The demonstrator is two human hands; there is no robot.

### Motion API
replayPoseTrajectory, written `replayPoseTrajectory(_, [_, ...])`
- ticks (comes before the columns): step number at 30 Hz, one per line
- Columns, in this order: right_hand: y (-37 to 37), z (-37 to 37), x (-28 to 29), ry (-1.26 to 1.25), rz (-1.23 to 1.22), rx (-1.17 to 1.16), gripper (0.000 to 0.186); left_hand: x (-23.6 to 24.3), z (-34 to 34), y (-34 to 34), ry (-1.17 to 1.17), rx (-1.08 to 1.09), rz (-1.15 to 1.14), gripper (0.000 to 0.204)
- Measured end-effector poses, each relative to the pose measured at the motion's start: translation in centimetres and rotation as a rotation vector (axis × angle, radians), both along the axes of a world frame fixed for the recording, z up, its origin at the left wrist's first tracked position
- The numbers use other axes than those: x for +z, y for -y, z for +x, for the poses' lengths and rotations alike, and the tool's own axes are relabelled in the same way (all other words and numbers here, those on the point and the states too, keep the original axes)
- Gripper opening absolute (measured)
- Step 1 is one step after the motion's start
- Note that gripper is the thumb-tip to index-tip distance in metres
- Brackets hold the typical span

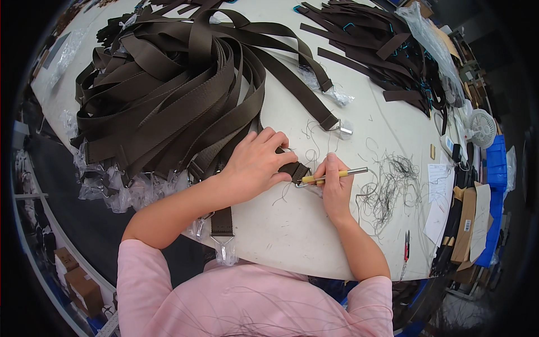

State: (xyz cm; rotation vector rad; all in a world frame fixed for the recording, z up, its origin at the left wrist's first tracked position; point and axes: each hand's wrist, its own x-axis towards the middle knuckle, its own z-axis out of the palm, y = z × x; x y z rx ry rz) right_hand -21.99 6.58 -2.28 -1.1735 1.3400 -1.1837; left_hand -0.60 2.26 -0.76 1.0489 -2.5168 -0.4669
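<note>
My left hand [254, 164] is closed on a dark brown webbing strap [294, 169] near its stitched end, holding it against the table. A metal buckle sits at that end, partly hidden by my fingers and the tool. In my right hand [336, 194] is a slim pen-like tool [355, 171] with a yellow and silver shaft. Its left end is at the strap's stitched end; whether it touches the threads I cannot tell. Just beyond my hands lies another strap end with a plastic-wrapped metal buckle [343, 130].
A big heap of brown straps [168, 95] covers the table's left side. More dark straps with blue-marked pieces [376, 45] lie at the far right. Cut thread scraps [393, 182] are piled right of my hand. A red-handled tool [406, 247], papers [438, 196] and a fan [482, 128] are along the right edge.
</note>
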Motion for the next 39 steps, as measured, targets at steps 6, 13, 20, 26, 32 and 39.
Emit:
replayPoseTrajectory(6, [0.0,-0.1,-0.1,0.014,0.004,-0.005,0.050,0.1,0.0,0.0,-0.004,0.002,0.006,0.038])
replayPoseTrajectory(13, [0.0,0.0,-0.3,0.034,-0.001,-0.008,0.050,0.1,0.0,-0.1,0.010,-0.011,-0.017,0.039])
replayPoseTrajectory(20, [0.7,-1.6,-0.6,0.324,0.033,-0.155,0.052,-0.5,-1.0,-0.3,-0.223,-0.117,-0.085,0.031])
replayPoseTrajectory(26, [2.3,-2.0,0.3,0.177,0.029,-0.171,0.052,-0.7,-2.2,0.6,-0.250,-0.049,0.241,0.024])
replayPoseTrajectory(32, [2.2,-1.5,-1.0,0.208,0.011,-0.089,0.051,-0.3,-2.9,1.7,-0.259,0.007,0.469,0.012])
replayPoseTrajectory(39, [2.2,-1.6,-0.2,0.145,0.087,-0.093,0.050,-0.1,-3.0,2.0,-0.371,0.068,0.612,0.008])
